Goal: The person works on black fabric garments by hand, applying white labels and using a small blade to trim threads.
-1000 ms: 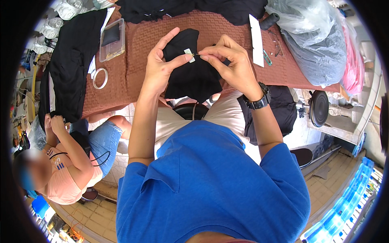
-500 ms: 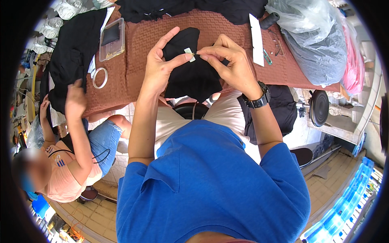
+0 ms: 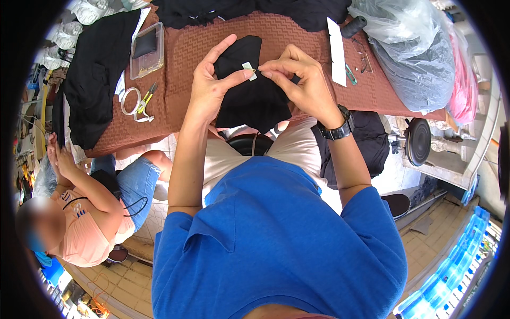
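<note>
My left hand (image 3: 208, 87) holds a piece of black fabric (image 3: 252, 106) over the table's near edge. Its thumb presses on a small pale label (image 3: 246, 65) lying on the fabric, while the index finger stretches upward and the other fingers are partly hidden behind the cloth. Thumb and forefinger of my right hand (image 3: 300, 80) are pinched together just right of the label. A tiny dark and yellowish bit shows at those fingertips, too small to name.
On the brown tablecloth (image 3: 180, 64) lie a clear plastic box (image 3: 157, 64), a white ring (image 3: 125, 106), yellow-handled snips (image 3: 146, 100), a white strip (image 3: 337, 53), a black thread spool (image 3: 354, 26) and eyeglasses (image 3: 365, 63). Large plastic bags (image 3: 409, 58) stand right; a co-worker (image 3: 87, 223) sits left beside black garments (image 3: 98, 80).
The co-worker's hand has drawn back from the table toward the body, and the yellow-handled snips now show beside the white ring. My hands have barely moved.
</note>
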